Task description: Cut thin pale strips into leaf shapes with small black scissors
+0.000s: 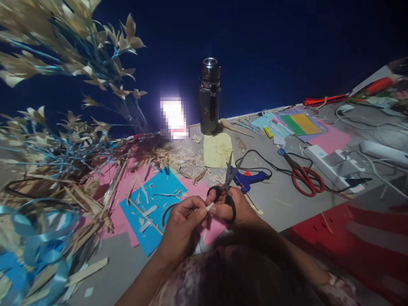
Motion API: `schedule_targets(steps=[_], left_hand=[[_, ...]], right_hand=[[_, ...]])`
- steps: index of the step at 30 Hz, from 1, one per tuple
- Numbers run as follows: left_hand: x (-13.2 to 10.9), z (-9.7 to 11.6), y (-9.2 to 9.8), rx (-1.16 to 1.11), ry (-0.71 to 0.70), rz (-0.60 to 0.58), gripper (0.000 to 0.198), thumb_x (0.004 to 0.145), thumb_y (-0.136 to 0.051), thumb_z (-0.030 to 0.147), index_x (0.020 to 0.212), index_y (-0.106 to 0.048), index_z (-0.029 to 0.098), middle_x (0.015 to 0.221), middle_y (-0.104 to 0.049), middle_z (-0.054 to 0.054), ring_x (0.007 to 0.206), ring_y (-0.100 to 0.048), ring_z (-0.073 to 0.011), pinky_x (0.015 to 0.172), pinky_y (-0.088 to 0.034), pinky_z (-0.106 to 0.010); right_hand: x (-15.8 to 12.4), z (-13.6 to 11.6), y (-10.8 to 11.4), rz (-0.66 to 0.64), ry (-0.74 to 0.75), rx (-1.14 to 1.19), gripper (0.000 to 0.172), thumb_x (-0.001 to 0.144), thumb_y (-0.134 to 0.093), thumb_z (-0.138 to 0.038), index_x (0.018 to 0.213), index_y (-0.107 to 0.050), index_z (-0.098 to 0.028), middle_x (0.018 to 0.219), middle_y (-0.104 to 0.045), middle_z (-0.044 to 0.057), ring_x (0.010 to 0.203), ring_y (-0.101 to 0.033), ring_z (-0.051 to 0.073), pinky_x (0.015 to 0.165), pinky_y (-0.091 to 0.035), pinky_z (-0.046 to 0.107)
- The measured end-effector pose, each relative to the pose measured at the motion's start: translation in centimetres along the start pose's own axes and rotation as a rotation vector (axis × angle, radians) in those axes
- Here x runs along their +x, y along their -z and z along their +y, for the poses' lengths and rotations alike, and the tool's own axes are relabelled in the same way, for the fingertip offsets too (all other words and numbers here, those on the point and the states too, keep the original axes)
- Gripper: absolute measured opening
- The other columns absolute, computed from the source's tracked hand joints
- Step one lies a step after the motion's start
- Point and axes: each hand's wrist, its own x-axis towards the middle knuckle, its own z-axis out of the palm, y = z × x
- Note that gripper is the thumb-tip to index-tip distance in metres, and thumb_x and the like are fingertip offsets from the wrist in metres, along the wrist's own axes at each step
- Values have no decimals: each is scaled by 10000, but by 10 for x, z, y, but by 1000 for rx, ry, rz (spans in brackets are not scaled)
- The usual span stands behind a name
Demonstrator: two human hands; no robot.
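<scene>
Close together near the table's front edge are my two hands. A small pale scrap (209, 207), too small to name, is pinched between the fingertips of my left hand (186, 219) and touched by those of my right hand (237, 208). Black-handled scissors (227, 187) hang on the fingers of my right hand, blades parted and pointing away from me. Just beyond them lies a blue glue gun (250, 179) with a black cord. Left of my hands, a blue sheet (153, 195) littered with cut bits rests over pink sheets (119, 216).
A dark flask (209, 97) stands at the back beside a yellow sheet (218, 151). Red-handled scissors (304, 178) and a white power strip (333, 168) with cords lie right. Dried-husk flowers (105, 76) rise at left above blue ribbon (47, 238). Shavings (178, 157) are scattered mid-table.
</scene>
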Motion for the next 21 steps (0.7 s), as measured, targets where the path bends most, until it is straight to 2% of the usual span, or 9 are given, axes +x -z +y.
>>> schedule_targets(steps=[4, 5, 8, 10, 13, 17, 21], left_hand=[[0, 5, -1, -103, 51, -45, 243, 742, -859, 293, 715, -661, 155, 549, -572, 18, 535, -474, -99, 584, -406, -228], [0, 6, -2, -119, 58, -51, 249, 743, -858, 298, 708, -658, 154, 544, -576, 15, 536, -475, -100, 591, -412, -230], [-1, 7, -2, -91, 62, -57, 255, 777, -829, 312, 693, -646, 155, 535, -583, 5, 541, -482, -109, 577, -404, -231], [-1, 5, -1, -38, 52, -46, 240, 796, -811, 307, 703, -649, 157, 536, -582, 6, 535, -481, -111, 552, -386, -229], [-1, 0, 2, 42, 14, -22, 215, 820, -787, 294, 714, -654, 164, 550, -579, 15, 530, -488, -113, 533, -379, -233], [-4, -2, 8, 188, -44, 26, 181, 841, -770, 281, 740, -673, 167, 602, -602, 17, 575, -545, -120, 590, -428, -249], [-6, 2, 9, 238, -66, 31, 181, 845, -767, 299, 757, -685, 163, 613, -618, 13, 584, -560, -127, 594, -447, -254]], right_hand=[[1, -2, 5, -156, -50, 259, 373, 616, -854, -398, 753, -588, -176, 594, -452, -69, 462, -298, 52, 436, -216, 189], [0, -2, 7, -142, -42, 256, 364, 630, -850, -392, 773, -595, -177, 603, -453, -69, 466, -295, 52, 438, -219, 187], [-2, -2, 9, -30, 30, 69, 309, 684, -831, -341, 851, -643, -163, 693, -566, -19, 562, -461, 90, 511, -339, 197], [-4, -3, 6, -3, 19, -14, 324, 667, -835, -330, 865, -646, -159, 743, -609, 2, 613, -520, 115, 549, -376, 212], [-5, -4, 1, 49, -2, -106, 347, 605, -857, -286, 828, -619, -166, 685, -580, -27, 552, -466, 95, 515, -344, 208], [-5, -5, -2, 180, 137, -249, 302, 591, -842, -230, 757, -596, -176, 631, -535, -50, 536, -423, 89, 506, -333, 208], [-3, -1, 3, 124, 168, -188, 287, 611, -827, -227, 777, -597, -181, 675, -545, -38, 572, -441, 100, 524, -343, 216]])
